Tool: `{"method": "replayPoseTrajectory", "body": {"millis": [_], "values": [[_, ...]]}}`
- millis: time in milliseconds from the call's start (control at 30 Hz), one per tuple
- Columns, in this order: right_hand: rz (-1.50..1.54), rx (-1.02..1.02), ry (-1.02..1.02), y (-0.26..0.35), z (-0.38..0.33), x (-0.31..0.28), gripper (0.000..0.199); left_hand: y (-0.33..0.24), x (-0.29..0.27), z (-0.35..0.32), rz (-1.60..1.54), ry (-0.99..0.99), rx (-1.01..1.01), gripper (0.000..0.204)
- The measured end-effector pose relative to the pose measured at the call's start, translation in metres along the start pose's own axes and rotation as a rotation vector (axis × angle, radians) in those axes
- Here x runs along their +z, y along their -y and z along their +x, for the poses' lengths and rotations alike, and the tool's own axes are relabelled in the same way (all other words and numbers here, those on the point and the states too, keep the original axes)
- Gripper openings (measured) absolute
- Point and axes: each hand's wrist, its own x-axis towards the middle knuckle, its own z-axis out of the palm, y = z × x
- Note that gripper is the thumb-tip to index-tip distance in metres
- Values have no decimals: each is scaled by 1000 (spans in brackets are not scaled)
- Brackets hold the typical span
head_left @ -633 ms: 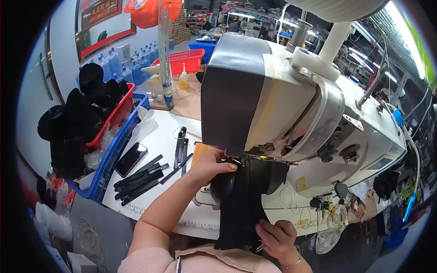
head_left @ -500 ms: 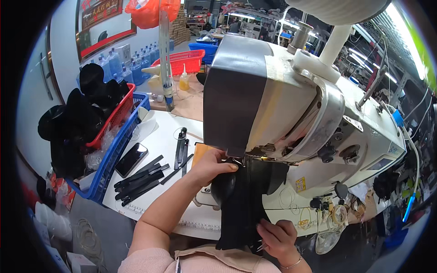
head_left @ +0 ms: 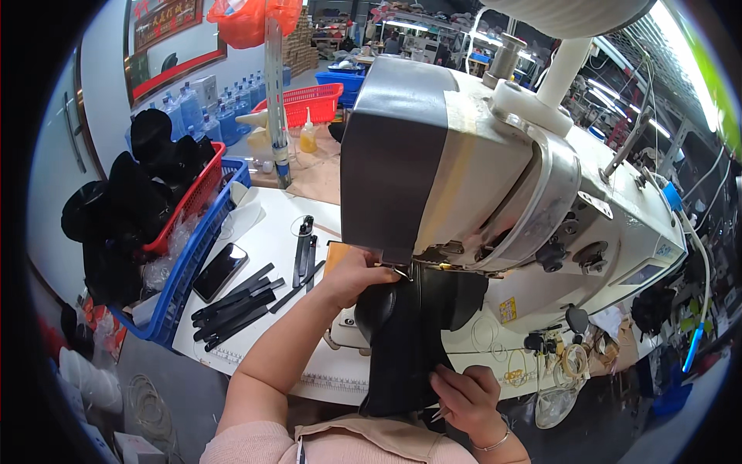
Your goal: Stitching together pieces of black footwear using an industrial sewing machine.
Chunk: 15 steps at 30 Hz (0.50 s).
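A black shoe-like leather piece [head_left: 406,348], with a rounded part at each side and a long flap hanging toward me, lies under the head of a white and grey sewing machine [head_left: 456,178]. My left hand [head_left: 352,277] is closed at its upper left, the thumb reaching beside the presser foot; some fingertips are hidden behind the machine head. Lower down, my right hand [head_left: 471,398] pinches the flap's right edge. A thin metal tool [head_left: 440,414], its kind unclear, pokes out from under those fingers.
Black strips [head_left: 236,309] and a phone [head_left: 221,272] lie on the white table left of the machine. Blue and red baskets [head_left: 174,286] with black pieces stand at the left edge. Right of the work are loose thread loops and small tools [head_left: 553,348]. An oil bottle [head_left: 308,135] stands behind.
The hanging flap's lower edge has folded slightly and shifted. Both hands keep nearly the same place and grip; the whole view has moved a little.
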Motion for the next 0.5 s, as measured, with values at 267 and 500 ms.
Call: {"method": "replayPoseTrajectory", "body": {"millis": [267, 500], "values": [[25, 7, -12, -1, 1, 2, 29, -2, 2, -2, 53, -12, -2, 28], [64, -1, -27, 5, 5, 4, 31, -4, -2, -4, 168, -4, -43, 29]]}}
